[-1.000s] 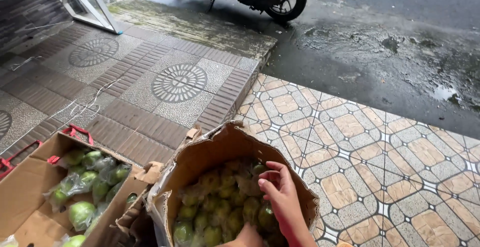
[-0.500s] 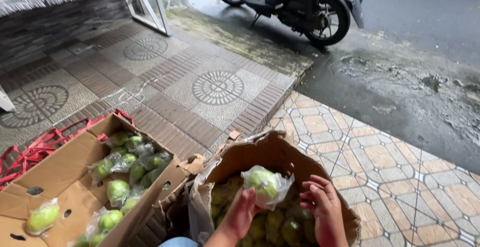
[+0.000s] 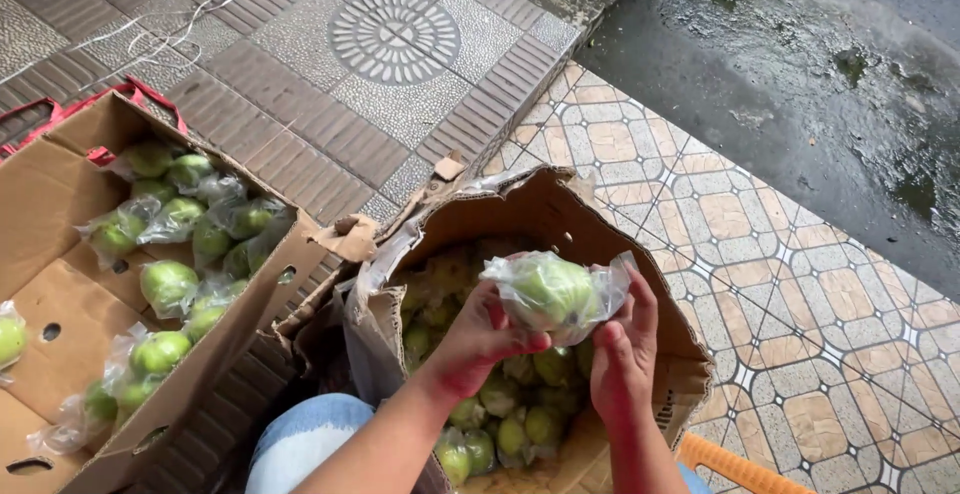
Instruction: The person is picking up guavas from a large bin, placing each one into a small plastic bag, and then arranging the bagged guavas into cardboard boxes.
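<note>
Both my hands hold one green fruit wrapped in a clear plastic bag (image 3: 552, 292) above a torn cardboard box (image 3: 640, 299). My left hand (image 3: 482, 339) grips it from the left and below. My right hand (image 3: 624, 346) pinches the plastic on its right side. The box under my hands is filled with several more bagged green fruits (image 3: 500, 424). My forearms come up from the bottom edge, hiding part of the fruit pile.
A second open cardboard box (image 3: 60, 244) on the left holds several bagged green fruits (image 3: 168, 284), with red straps (image 3: 140, 94) behind it. Patterned paving tiles (image 3: 760, 284) surround the boxes; wet dark road (image 3: 830, 74) lies at the upper right. An orange plastic edge (image 3: 735, 464) shows at the bottom.
The view has tilted down, so the motorcycle is out of sight. My right hand has closed onto the bagged fruit that my left hand lifted from the box.
</note>
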